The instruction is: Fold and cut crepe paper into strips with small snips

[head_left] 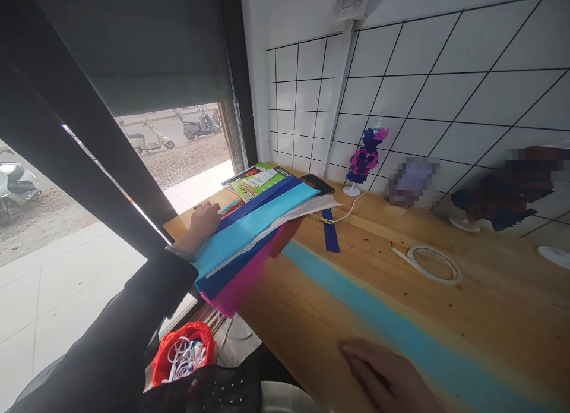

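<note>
My left hand (203, 223) rests at the far left edge of the wooden table, its fingers curled in beside a stack of crepe paper sheets (262, 214) in blue, turquoise, white and pink. What the curled fingers hold, if anything, is hidden. My right hand (385, 374) is low over the table at the near edge, slightly blurred, with its fingers stretched out. Close to it, a long light blue paper strip (356, 288) runs diagonally across the wood. A short dark blue strip (330, 235) lies beyond it.
A roll of white tape (434, 264) lies toward the right. Paper-covered figures on white bases, one purple and pink (365, 157), stand along the tiled wall. A green printed packet (258, 181) and a phone (318, 184) are at the back. A red-lined bin (184, 353) stands below.
</note>
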The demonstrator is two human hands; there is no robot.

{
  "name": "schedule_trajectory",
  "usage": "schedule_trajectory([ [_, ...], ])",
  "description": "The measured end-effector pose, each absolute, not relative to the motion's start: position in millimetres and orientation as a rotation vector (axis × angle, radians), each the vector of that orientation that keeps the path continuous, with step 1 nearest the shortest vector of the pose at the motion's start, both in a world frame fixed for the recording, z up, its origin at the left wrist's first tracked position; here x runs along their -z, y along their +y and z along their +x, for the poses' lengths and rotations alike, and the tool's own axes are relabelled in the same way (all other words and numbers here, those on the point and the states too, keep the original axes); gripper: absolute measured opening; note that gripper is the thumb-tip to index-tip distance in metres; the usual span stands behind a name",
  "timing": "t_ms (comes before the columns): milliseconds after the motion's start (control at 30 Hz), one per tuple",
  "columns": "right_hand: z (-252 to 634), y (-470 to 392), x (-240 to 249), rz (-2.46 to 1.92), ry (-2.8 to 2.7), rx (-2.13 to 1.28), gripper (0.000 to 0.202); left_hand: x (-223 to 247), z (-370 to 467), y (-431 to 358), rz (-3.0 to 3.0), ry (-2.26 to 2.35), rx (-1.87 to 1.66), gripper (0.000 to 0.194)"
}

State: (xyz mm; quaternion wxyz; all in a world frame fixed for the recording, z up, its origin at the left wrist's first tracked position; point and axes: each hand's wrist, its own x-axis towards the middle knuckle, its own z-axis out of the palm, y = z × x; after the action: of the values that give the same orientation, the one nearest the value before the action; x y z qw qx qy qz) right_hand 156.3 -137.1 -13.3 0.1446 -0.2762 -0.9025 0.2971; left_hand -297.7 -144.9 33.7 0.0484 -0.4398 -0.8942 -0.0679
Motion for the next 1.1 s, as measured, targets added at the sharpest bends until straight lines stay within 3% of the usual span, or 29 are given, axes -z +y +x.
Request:
schedule_trajectory([
  [133,153.9,-136.5,10.2,-0.807,-2.592,-0.857,0.025,-37.7,-221.4,-140.9,-1.937,-2.268,0.243,0.033],
  [300,154.4,-137.5,11.5,-0.793,-2.574,-0.864,0.025,-18.3,-161.7,-142.9,-2.347,-1.847,-0.048,0.036],
  [500,155.4,-139.6,9.6,-0.795,-2.517,-0.919,0.025,-6.1,-177.3,-125.9,-2.326,-1.871,-0.219,0.016],
  [800,157.3,-139.5,7.1,-0.783,-2.524,-1.026,0.026,-23.0,-177.0,-124.0,-2.41,-1.964,-0.01,0.022],
  [1100,158.5,-140.4,4.5,-0.821,-2.524,-1.064,0.026,-12.0,-180.8,-111.8,-2.367,-1.981,-0.101,0.023],
])
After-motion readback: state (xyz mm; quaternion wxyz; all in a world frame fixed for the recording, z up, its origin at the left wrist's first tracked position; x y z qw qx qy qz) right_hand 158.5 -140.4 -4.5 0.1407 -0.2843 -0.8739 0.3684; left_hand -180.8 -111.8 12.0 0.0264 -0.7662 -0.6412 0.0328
